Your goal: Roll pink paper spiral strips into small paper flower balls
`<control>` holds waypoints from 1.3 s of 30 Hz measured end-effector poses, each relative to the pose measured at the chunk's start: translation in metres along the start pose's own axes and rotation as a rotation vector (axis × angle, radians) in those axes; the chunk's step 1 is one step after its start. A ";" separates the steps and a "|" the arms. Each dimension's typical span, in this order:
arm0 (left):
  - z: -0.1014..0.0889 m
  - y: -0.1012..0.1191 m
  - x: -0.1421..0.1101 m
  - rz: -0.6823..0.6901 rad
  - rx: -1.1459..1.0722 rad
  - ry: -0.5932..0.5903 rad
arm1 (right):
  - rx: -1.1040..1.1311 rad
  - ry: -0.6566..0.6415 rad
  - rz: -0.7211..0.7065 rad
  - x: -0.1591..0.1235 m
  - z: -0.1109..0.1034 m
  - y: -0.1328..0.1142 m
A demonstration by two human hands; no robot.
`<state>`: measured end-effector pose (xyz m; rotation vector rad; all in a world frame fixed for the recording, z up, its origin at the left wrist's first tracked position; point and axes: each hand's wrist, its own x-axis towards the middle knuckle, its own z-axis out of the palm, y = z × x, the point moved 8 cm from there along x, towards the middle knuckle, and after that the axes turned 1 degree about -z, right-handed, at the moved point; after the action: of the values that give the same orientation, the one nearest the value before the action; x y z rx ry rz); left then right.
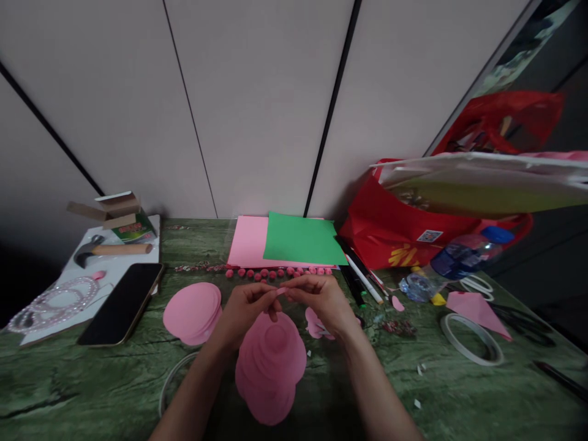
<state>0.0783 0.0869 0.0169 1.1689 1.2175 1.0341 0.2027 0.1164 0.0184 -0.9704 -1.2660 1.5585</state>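
Note:
My left hand [254, 306] and my right hand [316, 297] meet in front of me, fingertips pinched together on a small pink paper piece [281, 291]. Its exact shape is hard to make out. Below them lies a layered stack of pink paper circles [271, 373], overlapping, with a smaller round piece on top. Beside my right hand, partly covered by it, are small pink paper cutouts [315, 324]. To the left of my left hand rests a pile of pink paper circles [193, 311]. Just beyond my fingers runs a row of pink pompoms [271, 274].
Pink and green paper sheets [303, 240] lie near the wall. On the left are a phone [122, 304], a hammer [113, 248] and beads [59, 303]. Rightward stand a red bag [390, 223], a tipped bottle [459, 260], a tape roll [473, 340], scissors [523, 324] and pens [362, 278].

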 end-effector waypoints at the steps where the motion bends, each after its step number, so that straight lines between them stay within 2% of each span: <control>1: 0.000 0.000 0.000 -0.002 -0.002 -0.001 | 0.002 0.000 -0.003 0.000 0.000 0.000; 15: 0.003 0.001 -0.001 0.010 -0.030 -0.025 | 0.061 0.037 0.033 0.001 -0.002 0.003; 22: 0.000 0.000 0.000 0.019 -0.020 -0.005 | 0.010 0.006 0.004 0.001 -0.001 0.001; 35: 0.003 0.001 -0.002 0.011 -0.037 -0.006 | 0.019 0.071 -0.048 -0.003 -0.001 -0.009; 39: 0.000 0.001 -0.002 0.019 -0.027 0.011 | -0.009 0.047 -0.060 -0.001 -0.001 -0.008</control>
<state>0.0784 0.0853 0.0183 1.1570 1.1995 1.0701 0.2048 0.1161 0.0261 -0.9610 -1.2591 1.4772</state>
